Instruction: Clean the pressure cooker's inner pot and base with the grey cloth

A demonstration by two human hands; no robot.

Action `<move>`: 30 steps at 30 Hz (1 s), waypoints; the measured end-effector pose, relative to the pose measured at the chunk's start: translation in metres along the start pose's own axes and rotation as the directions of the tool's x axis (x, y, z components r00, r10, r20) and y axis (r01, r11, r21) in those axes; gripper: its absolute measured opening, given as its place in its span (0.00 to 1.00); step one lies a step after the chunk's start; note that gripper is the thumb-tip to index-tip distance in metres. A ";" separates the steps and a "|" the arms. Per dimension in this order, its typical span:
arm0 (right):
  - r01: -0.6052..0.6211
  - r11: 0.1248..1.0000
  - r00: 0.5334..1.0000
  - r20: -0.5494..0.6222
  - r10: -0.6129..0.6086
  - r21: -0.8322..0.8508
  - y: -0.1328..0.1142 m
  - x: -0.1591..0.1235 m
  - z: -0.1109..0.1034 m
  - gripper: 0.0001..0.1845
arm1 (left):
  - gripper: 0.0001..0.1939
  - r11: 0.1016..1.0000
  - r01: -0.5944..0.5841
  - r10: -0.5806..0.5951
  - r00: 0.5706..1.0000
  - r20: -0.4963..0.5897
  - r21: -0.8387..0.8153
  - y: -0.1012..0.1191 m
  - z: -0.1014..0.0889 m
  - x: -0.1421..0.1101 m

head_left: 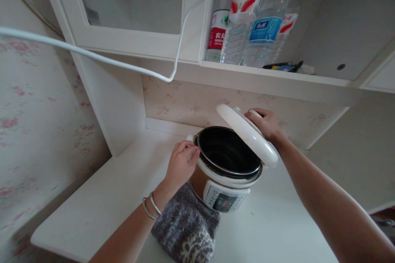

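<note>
A rice cooker (216,191) with a bronze body and a white control panel stands on the white counter (101,201). Its dark inner pot (228,152) is open to view. My right hand (265,125) grips the white lid (247,133), which is lifted and tilted over the cooker's right rim. My left hand (182,162), with two bangles on the wrist, has its fingers curled on the left rim of the pot.
A grey knitted cloth (185,226) lies under the cooker's front left. Several plastic water bottles (247,16) stand on the shelf above. A white cable (92,53) runs across the cupboard. Floral wallpaper covers the left wall.
</note>
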State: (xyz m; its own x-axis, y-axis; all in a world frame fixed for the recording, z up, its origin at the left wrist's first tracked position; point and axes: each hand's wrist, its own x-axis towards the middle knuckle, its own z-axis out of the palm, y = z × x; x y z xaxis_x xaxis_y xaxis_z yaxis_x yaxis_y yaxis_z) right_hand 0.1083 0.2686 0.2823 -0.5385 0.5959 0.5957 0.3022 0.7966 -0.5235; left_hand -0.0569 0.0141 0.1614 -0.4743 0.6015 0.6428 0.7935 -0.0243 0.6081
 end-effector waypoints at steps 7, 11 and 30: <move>-0.084 0.995 0.995 -0.052 0.087 0.055 -0.002 -0.001 -0.002 0.16 | 0.11 0.920 -0.390 0.358 0.868 0.343 0.026 0.055 0.009 -0.005; -0.089 0.993 0.994 -0.054 0.094 0.079 -0.002 -0.002 -0.004 0.16 | 0.14 0.915 -0.403 0.372 0.821 0.433 -0.022 0.056 0.020 0.002; -0.038 0.998 0.998 -0.041 0.040 0.041 0.006 -0.001 -0.002 0.19 | 0.12 0.990 -0.103 0.130 0.923 0.363 -0.092 -0.021 -0.014 0.058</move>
State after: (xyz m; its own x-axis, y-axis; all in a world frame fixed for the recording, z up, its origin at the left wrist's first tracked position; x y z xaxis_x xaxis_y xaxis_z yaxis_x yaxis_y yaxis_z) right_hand 0.1124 0.2728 0.2793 -0.4934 0.6309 0.5987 0.2899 0.7683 -0.5707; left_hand -0.1061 0.0386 0.1921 -0.1958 0.8417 0.5031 0.7997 -0.1599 0.5787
